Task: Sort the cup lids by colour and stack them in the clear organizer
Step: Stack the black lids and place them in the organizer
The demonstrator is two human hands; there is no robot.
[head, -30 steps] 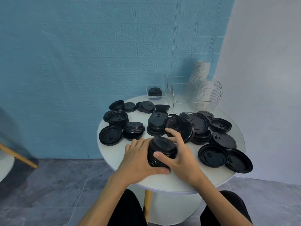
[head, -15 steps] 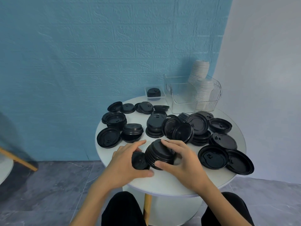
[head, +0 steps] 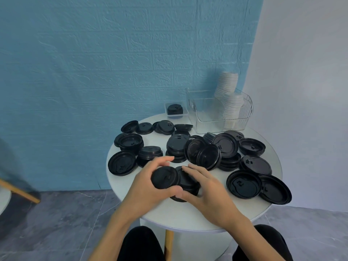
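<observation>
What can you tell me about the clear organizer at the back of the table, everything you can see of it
The clear organizer is a see-through bin that looks like hard plastic, with tall walls, rounded corners, and thin ribs on its right end. It stands upright at the far right edge of the round white table, in front of the blue wall. Inside, at its right, white lids are stacked in leaning columns that rise above the rim; the left part looks empty. No hand touches it. A smaller clear tray holding black lids sits just to its left.

Bare forearms without sleeves, and black trousers (head: 140, 243) on both legs.
</observation>
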